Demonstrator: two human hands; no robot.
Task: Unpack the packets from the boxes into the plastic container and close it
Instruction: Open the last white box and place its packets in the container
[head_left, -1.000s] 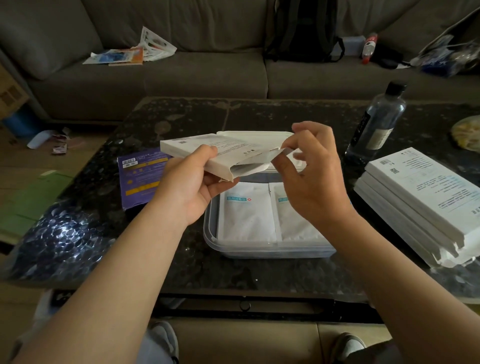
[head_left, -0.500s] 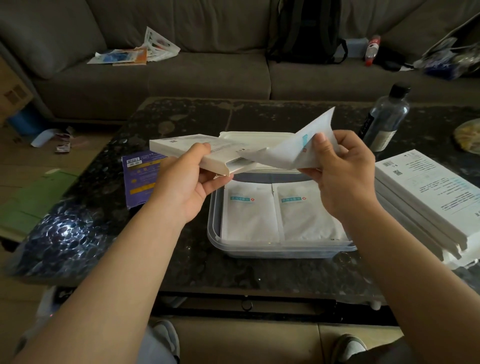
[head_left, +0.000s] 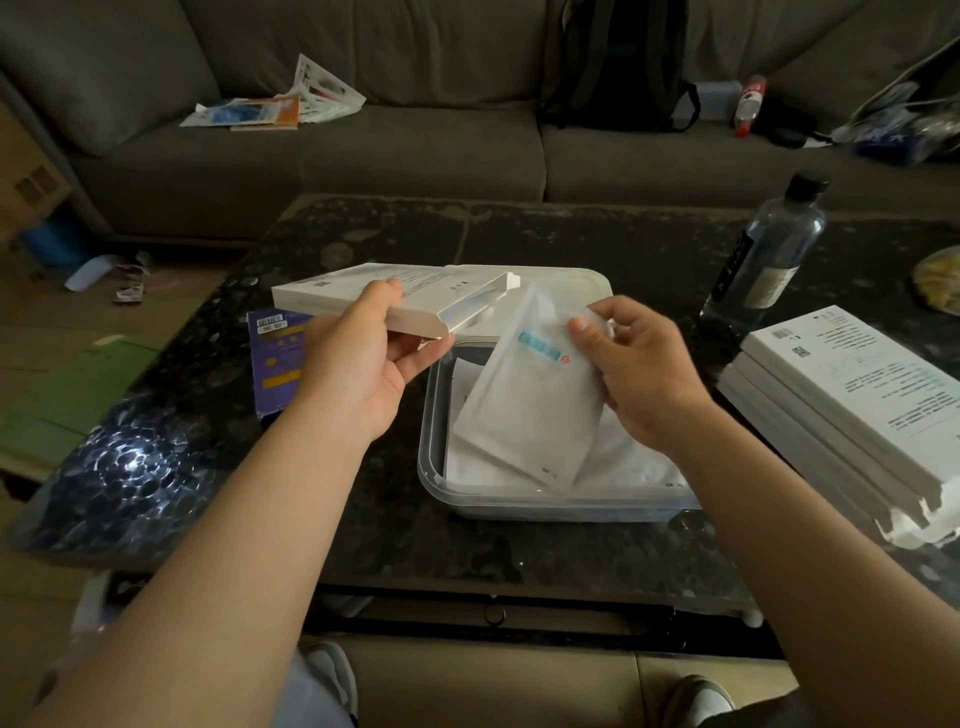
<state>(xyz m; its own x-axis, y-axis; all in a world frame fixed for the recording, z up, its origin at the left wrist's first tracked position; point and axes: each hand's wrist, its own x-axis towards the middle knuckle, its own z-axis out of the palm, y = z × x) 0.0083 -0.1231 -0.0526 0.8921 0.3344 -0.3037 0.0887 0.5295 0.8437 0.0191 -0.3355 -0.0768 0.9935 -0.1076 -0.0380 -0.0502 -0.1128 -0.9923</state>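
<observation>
1. Centre frame: left hand (head_left: 358, 364), fingers gripping an open-ended white box (head_left: 395, 299).
2. The right hand (head_left: 639, 374), fingers pinching a white packet (head_left: 530, 410) tilted over the plastic container (head_left: 431, 467).
3. The container, mid-bench, holds further packets (head_left: 639, 462).

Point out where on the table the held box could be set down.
Bare tabletop lies beyond the lid, toward the sofa, and in the near strip before the container. Crowded: box stack and bottle at right, purple box and bubble wrap at left.

Packets (head_left: 636, 460) were laid in container (head_left: 432, 470); lid (head_left: 569, 280) set at its 12 o'clock, box stack (head_left: 852, 395) at 3, bottle (head_left: 763, 260) at 2.
</observation>
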